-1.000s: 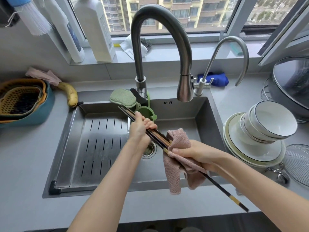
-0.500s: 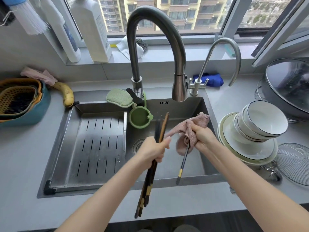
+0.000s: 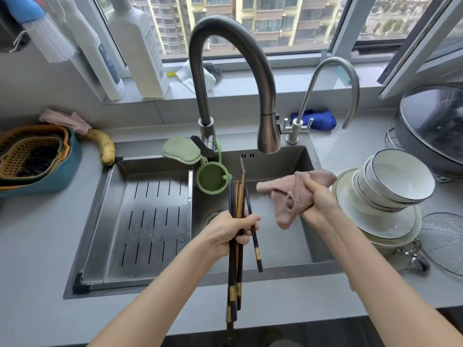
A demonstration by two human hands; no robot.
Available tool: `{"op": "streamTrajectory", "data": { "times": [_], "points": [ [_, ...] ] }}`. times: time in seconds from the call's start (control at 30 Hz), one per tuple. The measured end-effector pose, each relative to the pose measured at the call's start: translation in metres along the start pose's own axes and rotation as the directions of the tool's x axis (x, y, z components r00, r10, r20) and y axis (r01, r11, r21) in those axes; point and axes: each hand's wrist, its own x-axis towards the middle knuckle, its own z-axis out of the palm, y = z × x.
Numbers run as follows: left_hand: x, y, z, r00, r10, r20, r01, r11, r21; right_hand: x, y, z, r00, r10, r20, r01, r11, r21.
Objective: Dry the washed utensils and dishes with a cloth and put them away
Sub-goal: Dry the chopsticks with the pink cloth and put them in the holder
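At the far left of the grey counter [image 3: 37,246], nested slotted baskets [image 3: 32,156] sit just beside a spotted banana [image 3: 104,149]. A perforated drain tray [image 3: 147,229] fills the left half of the steel sink [image 3: 295,161]. A green sponge [image 3: 181,149] lies on the sink's back rim at the foot of the tall faucet [image 3: 225,43].

The chopsticks [image 3: 233,279] are a loose bundle over the right basin. They are dark brown and slim, each with a pale gold band near its thick end. Their thin tips point up toward the faucet spout, and their thick ends hang past the sink's front edge over the counter. The sticks overlap, so their number is hard to count; there may be about six. One has splayed off to the right of the rest.

The left hand [image 3: 231,231] grasps the bundle around its middle, with the fingers wrapped round it and the thumb across the top. The forearm reaches in from the lower left.

Just to the right, apart from the chopsticks, hangs a pink knitted cloth [image 3: 290,196], bunched and drooping over the basin. The right hand [image 3: 319,199] clutches it, fingers curled into the folds and back of the hand facing up.

Further right, white bowls [image 3: 398,181] with dark rims lean in a tilted stack on pale plates [image 3: 375,224]. A wire skimmer [image 3: 443,241] lies near them at the edge.
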Motion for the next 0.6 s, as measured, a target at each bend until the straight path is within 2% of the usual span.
{"op": "streamTrajectory", "data": {
  "times": [0.1,0.13,0.17,0.23,0.33,0.43,0.5,0.53,0.6],
  "points": [
    [0.007,0.002,-0.004,0.997,0.058,-0.054,-0.069,0.971,-0.229,-0.027,0.011,-0.008,0.966,0.210,0.151,-0.185,0.969,-0.165],
    [0.011,0.002,-0.004,0.993,0.077,-0.090,-0.099,0.958,-0.269,-0.037,0.019,-0.006,0.936,0.280,0.215,-0.220,0.939,-0.265],
    [0.014,0.002,-0.002,0.988,0.090,-0.123,-0.122,0.949,-0.289,-0.047,0.028,-0.002,0.908,0.319,0.272,-0.196,0.896,-0.398],
    [0.019,0.002,0.002,0.982,0.085,-0.169,-0.135,0.940,-0.314,-0.063,0.043,0.008,0.898,0.276,0.342,-0.003,0.782,-0.624],
    [0.025,0.003,0.006,0.978,0.030,-0.206,-0.104,0.928,-0.359,-0.067,0.061,0.016,0.943,0.090,0.320,0.199,0.619,-0.759],
    [0.029,0.003,0.003,0.980,0.016,-0.197,-0.096,0.910,-0.404,-0.063,0.062,0.011,0.948,-0.027,0.317,0.305,0.355,-0.884],
    [0.028,0.008,-0.004,0.988,0.034,-0.153,-0.108,0.855,-0.507,-0.065,0.056,0.004,0.949,-0.051,0.312,0.316,0.191,-0.929],
    [0.027,0.011,-0.010,0.990,0.044,-0.133,-0.115,0.803,-0.584,-0.071,0.051,0.000,0.950,-0.042,0.310,0.313,0.137,-0.940],
    [0.023,0.019,-0.020,0.990,0.068,-0.125,-0.138,0.677,-0.722,-0.077,0.043,-0.011,0.952,0.036,0.303,0.294,0.154,-0.943]
  ]
}}
